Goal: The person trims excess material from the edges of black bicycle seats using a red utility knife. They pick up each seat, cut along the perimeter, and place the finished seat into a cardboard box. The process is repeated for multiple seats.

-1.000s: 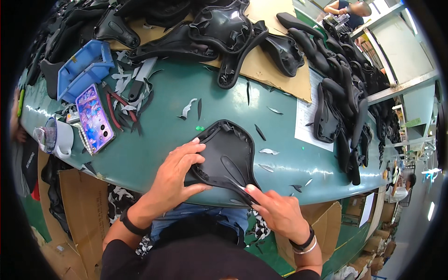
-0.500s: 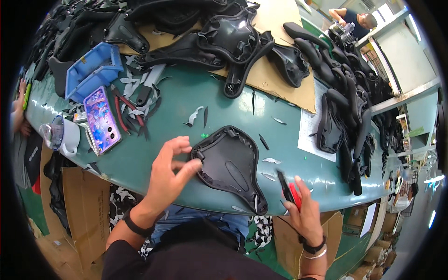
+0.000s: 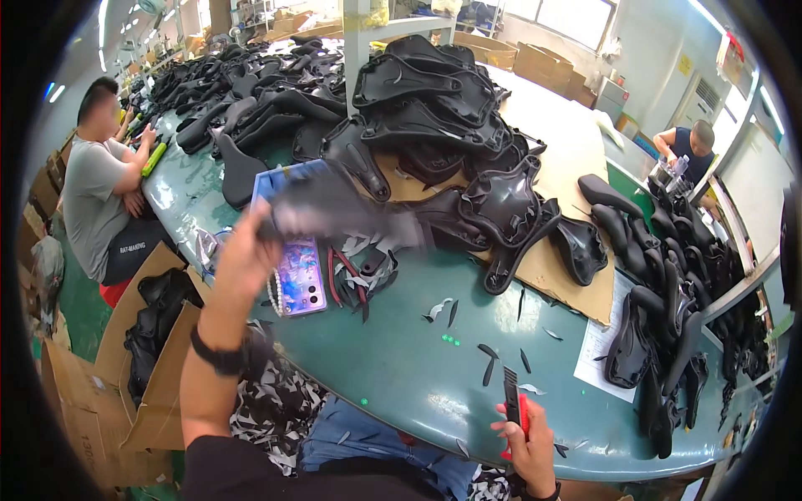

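Note:
My left hand (image 3: 244,255) is raised at the left, closed on one end of a black bicycle saddle (image 3: 330,204). Motion smears the saddle, which hangs in the air in front of a blue plastic bin (image 3: 266,185) and partly hides it. Low on the right, over the table's near edge, my right hand (image 3: 532,442) grips a red and black utility knife (image 3: 518,415), its blade end pointing away from me. A phone in a purple patterned case (image 3: 301,280) lies below the saddle, beside red-handled pliers (image 3: 347,275).
A heap of black saddles (image 3: 434,92) rises at the back, partly on cardboard (image 3: 568,292). More saddles (image 3: 668,334) line the right, beside a paper sheet (image 3: 595,367). Dark trimmings (image 3: 489,363) dot the green table (image 3: 401,376). Two people sit farther off, left and right. An open carton (image 3: 163,376) stands lower left.
My left hand has taken hold of the saddle and lifted it off the table, up and to the left. The view has swung up and left. My right hand still holds the knife.

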Demonstrator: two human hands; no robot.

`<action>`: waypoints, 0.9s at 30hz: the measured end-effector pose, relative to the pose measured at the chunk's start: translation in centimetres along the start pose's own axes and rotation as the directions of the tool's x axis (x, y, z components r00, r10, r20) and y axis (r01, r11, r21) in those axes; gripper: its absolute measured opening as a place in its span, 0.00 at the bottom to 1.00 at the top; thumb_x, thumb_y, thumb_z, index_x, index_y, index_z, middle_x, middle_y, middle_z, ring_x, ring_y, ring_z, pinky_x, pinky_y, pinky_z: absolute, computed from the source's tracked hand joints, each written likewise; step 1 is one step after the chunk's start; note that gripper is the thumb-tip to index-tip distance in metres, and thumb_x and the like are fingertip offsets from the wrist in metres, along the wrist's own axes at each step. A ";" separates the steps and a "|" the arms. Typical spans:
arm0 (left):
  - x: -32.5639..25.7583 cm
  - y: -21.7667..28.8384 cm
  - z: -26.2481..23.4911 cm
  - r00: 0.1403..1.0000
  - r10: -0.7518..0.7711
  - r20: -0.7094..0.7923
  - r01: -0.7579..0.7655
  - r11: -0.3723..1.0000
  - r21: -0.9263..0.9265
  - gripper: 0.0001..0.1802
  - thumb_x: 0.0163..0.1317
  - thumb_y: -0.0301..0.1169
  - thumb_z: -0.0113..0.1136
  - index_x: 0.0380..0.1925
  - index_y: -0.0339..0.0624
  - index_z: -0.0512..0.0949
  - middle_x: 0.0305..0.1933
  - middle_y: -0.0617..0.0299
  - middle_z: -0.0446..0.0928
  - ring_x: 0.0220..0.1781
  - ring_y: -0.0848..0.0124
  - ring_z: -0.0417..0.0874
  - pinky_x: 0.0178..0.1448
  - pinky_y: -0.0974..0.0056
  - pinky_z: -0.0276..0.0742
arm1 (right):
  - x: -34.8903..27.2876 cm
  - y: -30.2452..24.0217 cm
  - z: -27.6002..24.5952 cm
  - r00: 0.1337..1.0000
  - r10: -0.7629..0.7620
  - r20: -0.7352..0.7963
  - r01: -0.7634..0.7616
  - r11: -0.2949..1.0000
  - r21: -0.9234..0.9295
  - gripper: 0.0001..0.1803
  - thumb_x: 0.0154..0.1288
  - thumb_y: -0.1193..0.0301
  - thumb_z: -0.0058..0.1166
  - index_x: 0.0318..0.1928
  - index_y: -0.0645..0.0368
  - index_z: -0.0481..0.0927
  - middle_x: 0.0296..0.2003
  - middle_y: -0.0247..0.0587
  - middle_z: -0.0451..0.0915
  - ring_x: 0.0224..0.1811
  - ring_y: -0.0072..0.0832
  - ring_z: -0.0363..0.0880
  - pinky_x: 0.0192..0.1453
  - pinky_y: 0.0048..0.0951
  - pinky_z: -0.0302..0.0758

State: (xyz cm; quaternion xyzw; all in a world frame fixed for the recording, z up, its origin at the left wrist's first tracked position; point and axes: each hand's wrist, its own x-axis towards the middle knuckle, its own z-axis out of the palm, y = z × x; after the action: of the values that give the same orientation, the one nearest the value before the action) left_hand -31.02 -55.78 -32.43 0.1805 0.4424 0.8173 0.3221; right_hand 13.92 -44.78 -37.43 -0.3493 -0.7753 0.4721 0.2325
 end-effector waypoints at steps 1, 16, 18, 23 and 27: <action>1.7 1.5 0.3 0.984 0.178 0.023 -0.175 0.980 -0.094 0.16 0.69 0.36 0.53 0.47 0.33 0.75 0.45 0.52 0.80 0.46 0.63 0.83 0.57 0.61 0.80 | -0.2 0.3 -0.2 0.999 -0.019 -0.033 0.019 1.000 0.013 0.20 0.70 0.72 0.45 0.58 0.66 0.63 0.46 0.49 0.81 0.37 0.31 0.85 0.35 0.27 0.80; -0.4 -23.5 40.1 0.419 -0.565 0.711 -0.153 0.728 0.669 0.19 0.62 0.38 0.59 0.47 0.37 0.74 0.38 0.59 0.77 0.38 0.71 0.80 0.41 0.67 0.78 | -5.5 6.4 -4.1 0.716 0.460 -0.525 -0.073 0.798 0.599 0.19 0.73 0.69 0.41 0.60 0.65 0.60 0.37 0.46 0.80 0.26 0.21 0.78 0.28 0.21 0.78; -0.2 -30.8 43.1 0.467 -0.260 0.845 -0.713 0.455 0.534 0.27 0.55 0.35 0.61 0.55 0.40 0.69 0.50 0.47 0.75 0.54 0.49 0.77 0.59 0.55 0.72 | -5.6 6.8 -3.2 0.677 0.445 -0.587 -0.025 0.810 0.586 0.19 0.73 0.70 0.41 0.59 0.65 0.60 0.37 0.47 0.80 0.26 0.21 0.78 0.27 0.22 0.77; -2.5 -39.3 48.7 0.492 -0.145 0.859 -0.842 0.172 0.511 0.43 0.49 0.37 0.69 0.65 0.48 0.60 0.65 0.55 0.64 0.68 0.53 0.64 0.62 0.43 0.68 | -6.0 7.6 -1.6 0.649 0.373 -0.663 0.050 0.849 0.526 0.23 0.74 0.63 0.44 0.59 0.66 0.57 0.36 0.50 0.79 0.24 0.25 0.78 0.28 0.24 0.78; -2.1 -39.4 50.0 0.490 -0.291 0.821 -0.814 0.184 0.551 0.46 0.48 0.40 0.71 0.65 0.41 0.57 0.63 0.49 0.64 0.67 0.52 0.65 0.58 0.42 0.70 | -6.0 7.2 -1.8 0.664 0.355 -0.658 0.024 0.869 0.494 0.24 0.73 0.62 0.45 0.59 0.67 0.58 0.36 0.51 0.79 0.24 0.25 0.78 0.29 0.24 0.78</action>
State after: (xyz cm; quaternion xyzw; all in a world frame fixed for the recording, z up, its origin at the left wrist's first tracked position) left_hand 13.97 -11.11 -38.35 0.7738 0.5802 0.2238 0.1204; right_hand 21.33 -46.06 -43.25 -0.5134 -0.4450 0.4828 0.5526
